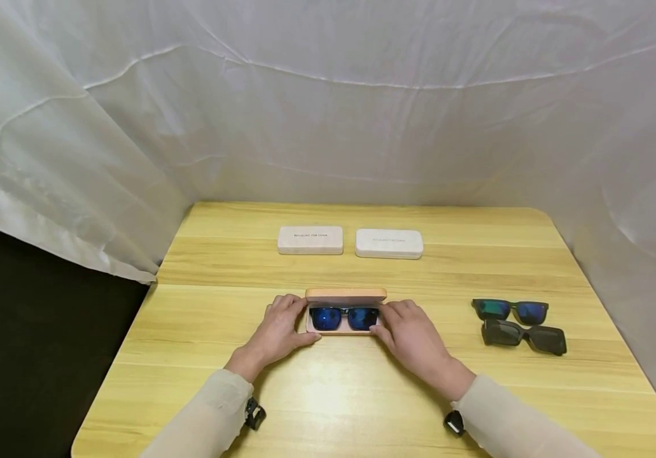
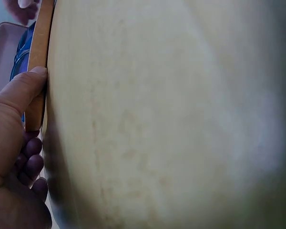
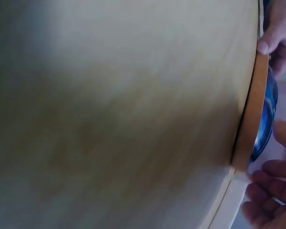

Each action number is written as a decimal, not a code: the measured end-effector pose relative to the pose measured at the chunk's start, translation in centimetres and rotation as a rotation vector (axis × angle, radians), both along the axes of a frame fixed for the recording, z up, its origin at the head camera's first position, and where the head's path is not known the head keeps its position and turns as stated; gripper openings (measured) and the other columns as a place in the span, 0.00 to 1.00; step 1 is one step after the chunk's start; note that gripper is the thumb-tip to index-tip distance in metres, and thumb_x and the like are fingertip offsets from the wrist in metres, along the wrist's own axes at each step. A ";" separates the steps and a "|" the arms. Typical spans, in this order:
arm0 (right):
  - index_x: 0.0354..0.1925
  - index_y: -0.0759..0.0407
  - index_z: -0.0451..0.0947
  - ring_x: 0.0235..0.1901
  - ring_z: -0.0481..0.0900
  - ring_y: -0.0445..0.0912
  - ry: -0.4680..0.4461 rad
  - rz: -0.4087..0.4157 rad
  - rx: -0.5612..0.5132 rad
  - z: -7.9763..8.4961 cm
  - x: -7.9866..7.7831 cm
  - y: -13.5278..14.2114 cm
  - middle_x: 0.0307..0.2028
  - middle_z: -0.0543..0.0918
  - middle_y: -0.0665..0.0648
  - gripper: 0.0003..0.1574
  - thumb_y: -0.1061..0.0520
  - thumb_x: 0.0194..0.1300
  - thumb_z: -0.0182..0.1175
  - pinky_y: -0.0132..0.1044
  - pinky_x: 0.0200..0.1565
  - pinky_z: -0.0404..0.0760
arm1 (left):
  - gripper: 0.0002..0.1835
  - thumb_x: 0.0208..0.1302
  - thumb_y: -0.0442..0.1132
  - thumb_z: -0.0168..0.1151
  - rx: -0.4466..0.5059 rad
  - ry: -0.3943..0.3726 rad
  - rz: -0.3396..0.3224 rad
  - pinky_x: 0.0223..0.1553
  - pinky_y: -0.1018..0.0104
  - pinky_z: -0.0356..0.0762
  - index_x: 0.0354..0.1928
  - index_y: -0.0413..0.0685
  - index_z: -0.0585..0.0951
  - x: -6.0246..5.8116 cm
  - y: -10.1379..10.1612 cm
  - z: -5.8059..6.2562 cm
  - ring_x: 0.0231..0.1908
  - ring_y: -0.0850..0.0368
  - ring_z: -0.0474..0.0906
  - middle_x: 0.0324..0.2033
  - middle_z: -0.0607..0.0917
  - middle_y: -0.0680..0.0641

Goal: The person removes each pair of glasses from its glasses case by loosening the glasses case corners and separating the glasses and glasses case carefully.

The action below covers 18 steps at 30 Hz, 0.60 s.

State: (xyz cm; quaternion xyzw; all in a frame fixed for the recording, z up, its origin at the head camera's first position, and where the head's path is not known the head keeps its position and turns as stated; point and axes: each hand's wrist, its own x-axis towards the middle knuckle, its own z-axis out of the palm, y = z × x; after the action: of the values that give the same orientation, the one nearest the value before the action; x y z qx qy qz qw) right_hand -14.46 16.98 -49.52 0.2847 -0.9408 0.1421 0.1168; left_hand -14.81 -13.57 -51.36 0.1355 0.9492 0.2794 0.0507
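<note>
An eyeglass case (image 1: pixel 346 293) with an orange-brown outside stands with its lid raised on the wooden table. Sunglasses (image 1: pixel 328 319) with blue mirrored lenses lie folded in its pale lower half. My left hand (image 1: pixel 279 327) grips the case's left end, and its thumb (image 2: pixel 31 83) presses on the front wall. At the right end is my right hand (image 1: pixel 413 334). Its thumb (image 3: pixel 282 132) reaches over the case to the sunglasses' right side, while its loosely bent fingers (image 3: pixel 269 193) lie beside the end of the case. Whether those fingers touch the case is hard to see.
Two closed pale cases, one pinkish (image 1: pixel 310 241) and one white (image 1: pixel 389 244), lie side by side farther back. To the right are blue-green mirrored sunglasses (image 1: pixel 530 312) and black sunglasses (image 1: pixel 548 340), close together. A pale curtain (image 1: pixel 362 127) hangs behind the table (image 1: pixel 236 222).
</note>
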 end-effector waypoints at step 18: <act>0.45 0.66 0.85 0.40 0.85 0.52 0.267 0.079 0.233 0.1 -1.0 -6.4 0.38 0.89 0.59 0.11 0.58 0.70 0.67 0.42 0.45 0.83 | 0.43 0.60 0.56 0.79 -0.009 0.027 -0.013 0.65 0.48 0.70 0.70 0.37 0.76 0.0 0.0 0.0 0.63 0.43 0.72 0.60 0.80 0.41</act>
State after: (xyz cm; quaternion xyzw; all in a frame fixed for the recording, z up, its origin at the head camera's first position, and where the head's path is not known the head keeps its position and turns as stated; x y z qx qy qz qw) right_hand -15.43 10.53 -49.40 0.3495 -0.9150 -0.0025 0.2013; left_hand -14.78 -13.60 -51.33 0.1450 0.9502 0.2730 0.0402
